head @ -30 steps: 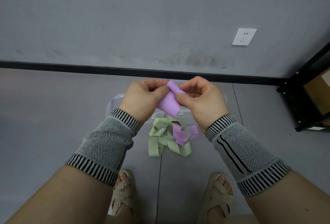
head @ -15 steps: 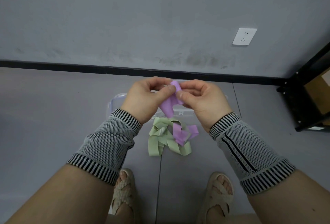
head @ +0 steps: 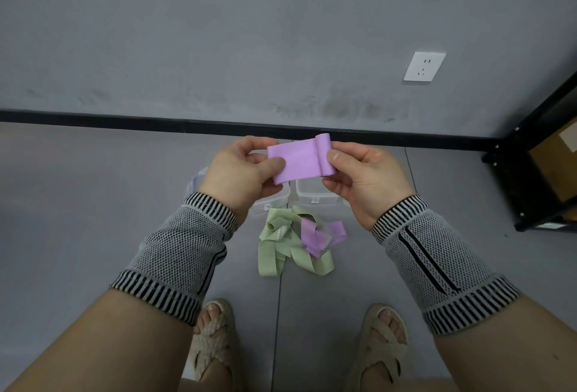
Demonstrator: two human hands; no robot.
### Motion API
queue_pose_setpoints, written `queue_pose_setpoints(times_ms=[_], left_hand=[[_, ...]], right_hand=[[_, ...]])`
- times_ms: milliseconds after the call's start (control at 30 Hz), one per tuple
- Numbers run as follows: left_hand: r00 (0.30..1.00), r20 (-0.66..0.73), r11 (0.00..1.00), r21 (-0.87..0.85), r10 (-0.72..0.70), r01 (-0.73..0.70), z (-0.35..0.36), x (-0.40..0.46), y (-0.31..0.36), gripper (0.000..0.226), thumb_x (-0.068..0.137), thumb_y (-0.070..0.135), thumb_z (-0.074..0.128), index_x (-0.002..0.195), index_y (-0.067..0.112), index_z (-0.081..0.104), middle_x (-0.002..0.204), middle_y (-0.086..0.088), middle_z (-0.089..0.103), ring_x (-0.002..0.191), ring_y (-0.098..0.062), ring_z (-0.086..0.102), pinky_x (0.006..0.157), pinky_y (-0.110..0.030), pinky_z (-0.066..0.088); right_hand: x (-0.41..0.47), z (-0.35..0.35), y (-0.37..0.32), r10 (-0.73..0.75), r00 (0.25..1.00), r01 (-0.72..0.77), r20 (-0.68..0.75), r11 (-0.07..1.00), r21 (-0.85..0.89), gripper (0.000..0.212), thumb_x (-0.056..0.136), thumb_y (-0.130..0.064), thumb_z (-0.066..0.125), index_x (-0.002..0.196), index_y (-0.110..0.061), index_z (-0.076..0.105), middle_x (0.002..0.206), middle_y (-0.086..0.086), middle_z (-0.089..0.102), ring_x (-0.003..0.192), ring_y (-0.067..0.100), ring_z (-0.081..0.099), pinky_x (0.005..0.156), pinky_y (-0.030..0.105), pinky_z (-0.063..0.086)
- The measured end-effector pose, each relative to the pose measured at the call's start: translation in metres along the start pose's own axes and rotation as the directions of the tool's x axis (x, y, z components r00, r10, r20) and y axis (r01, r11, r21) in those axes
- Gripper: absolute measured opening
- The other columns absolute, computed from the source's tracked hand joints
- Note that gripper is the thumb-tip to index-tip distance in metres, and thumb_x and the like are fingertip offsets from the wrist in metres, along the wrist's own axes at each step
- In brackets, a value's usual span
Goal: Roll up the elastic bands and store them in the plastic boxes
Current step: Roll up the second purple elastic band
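Against the grey wall [head: 218,32] and its black skirting, we stand over a grey tiled floor [head: 78,204], a black shelf frame [head: 537,157] off to our right. Two clear plastic boxes [head: 312,193] sit side by side on the floor ahead of our feet, mostly hidden behind our hands; we cannot tell whether anything is in them yet. Just nearer to us lies a loose heap: green bands [head: 290,251] tangled with a second purple band [head: 315,237], none of it rolled.

We hold one purple band [head: 296,162] up flat between both hands. Our left hand [head: 240,173] is closed on its left end, thumb pressed on top. Our right hand [head: 365,179] pinches the right end, where only the first turn or so of a roll has formed.

Judgement: we are early in the task. This band is barely started, with nearly its whole length left to wind before it goes into a box. The heap on the floor remains to be sorted, rolled and stored afterwards.
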State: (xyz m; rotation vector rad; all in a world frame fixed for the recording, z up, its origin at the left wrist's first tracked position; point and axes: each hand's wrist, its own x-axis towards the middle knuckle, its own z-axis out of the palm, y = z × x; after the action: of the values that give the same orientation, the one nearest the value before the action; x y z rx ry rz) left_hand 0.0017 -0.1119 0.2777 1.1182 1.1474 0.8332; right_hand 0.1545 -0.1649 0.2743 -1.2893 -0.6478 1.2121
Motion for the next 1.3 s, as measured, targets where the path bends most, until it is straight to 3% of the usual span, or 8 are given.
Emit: queue_pose_setpoints(times_ms=[233,533,700,833,933,1067,1200,1300], left_hand=[[0.994,0.006,0.994,0.013,0.106,-0.106,-0.009,-0.001,0.005,0.025,0.083,-0.004,0.063,0.096,0.016,0.059,0.066,0.002,0.067,0.065,-0.012,0.065,0.066,-0.027,0.058],[0.972,0.116,0.978,0.008,0.204,-0.207,0.006,-0.009,0.004,0.027,0.073,0.004,0.067,0.092,0.02,0.059,0.067,-0.006,0.058,0.066,-0.021,0.057,0.077,-0.045,0.053],[0.977,0.106,0.981,-0.073,0.187,-0.179,0.007,-0.006,0.002,0.027,0.065,0.007,0.061,0.089,0.017,0.056,0.068,-0.009,0.057,0.063,-0.021,0.057,0.07,-0.036,0.053],[0.986,0.08,0.981,-0.138,0.149,-0.137,0.01,-0.006,0.001,0.024,0.065,0.005,0.057,0.088,0.013,0.054,0.064,-0.004,0.055,0.06,-0.017,0.056,0.068,-0.035,0.054],[0.991,0.092,0.971,-0.228,0.099,-0.076,0.013,-0.006,0.002,0.021,0.072,0.012,0.068,0.088,0.011,0.054,0.069,-0.002,0.06,0.067,-0.02,0.059,0.072,-0.038,0.055],[0.995,0.063,0.993,-0.093,0.073,-0.067,0.015,-0.005,-0.001,0.035,0.067,0.015,0.078,0.093,0.014,0.055,0.074,-0.002,0.069,0.069,-0.017,0.065,0.067,-0.031,0.055],[1.0,0.006,0.996,-0.082,0.017,-0.017,0.004,-0.001,0.0,0.024,0.078,0.003,0.07,0.095,0.014,0.057,0.094,-0.014,0.066,0.075,-0.022,0.065,0.073,-0.035,0.056],[0.998,0.057,0.998,-0.058,-0.01,0.013,-0.004,-0.001,0.002,0.026,0.079,0.001,0.069,0.099,0.014,0.058,0.088,-0.01,0.063,0.068,-0.018,0.064,0.071,-0.037,0.057]], right_hand=[[0.003,-0.004,0.0,-0.077,0.997,0.077,-0.009,0.996,-0.047,0.016,0.089,-0.001,0.058,0.091,-0.014,0.067,0.079,0.003,0.067,0.071,0.01,0.062,0.068,0.023,0.053],[0.002,0.005,0.007,-0.134,0.991,0.13,-0.028,0.984,-0.121,0.022,0.082,0.001,0.067,0.085,-0.018,0.056,0.077,0.002,0.061,0.067,0.013,0.061,0.067,0.032,0.054],[-0.001,0.008,0.009,-0.197,0.98,0.193,-0.015,0.971,-0.137,0.026,0.078,0.001,0.072,0.076,-0.017,0.053,0.074,0.001,0.058,0.064,0.015,0.061,0.068,0.038,0.056],[-0.004,0.012,0.009,-0.293,0.956,0.279,-0.004,0.915,-0.292,0.031,0.073,-0.001,0.076,0.071,-0.019,0.051,0.071,-0.003,0.056,0.067,0.021,0.056,0.074,0.049,0.055],[-0.004,0.013,0.01,-0.343,0.939,0.321,-0.003,0.881,-0.349,0.033,0.071,-0.002,0.077,0.07,-0.021,0.05,0.068,-0.006,0.055,0.064,0.018,0.053,0.07,0.045,0.054],[-0.007,0.016,0.011,-0.33,0.941,0.332,0.071,0.865,-0.376,0.03,0.072,-0.004,0.077,0.072,-0.019,0.051,0.067,-0.002,0.06,0.063,0.016,0.06,0.065,0.04,0.054],[-0.008,0.01,0.009,-0.245,0.932,0.344,0.266,0.826,-0.447,0.037,0.071,-0.006,0.078,0.088,-0.029,0.055,0.097,-0.008,0.062,0.085,0.011,0.065,0.076,0.03,0.057],[-0.008,0.002,0.012,-0.262,0.9,0.435,0.349,0.599,-0.672,0.061,0.07,-0.018,0.08,0.116,-0.042,0.048,0.116,-0.011,0.05,0.093,0.003,0.055,0.079,0.022,0.051]])
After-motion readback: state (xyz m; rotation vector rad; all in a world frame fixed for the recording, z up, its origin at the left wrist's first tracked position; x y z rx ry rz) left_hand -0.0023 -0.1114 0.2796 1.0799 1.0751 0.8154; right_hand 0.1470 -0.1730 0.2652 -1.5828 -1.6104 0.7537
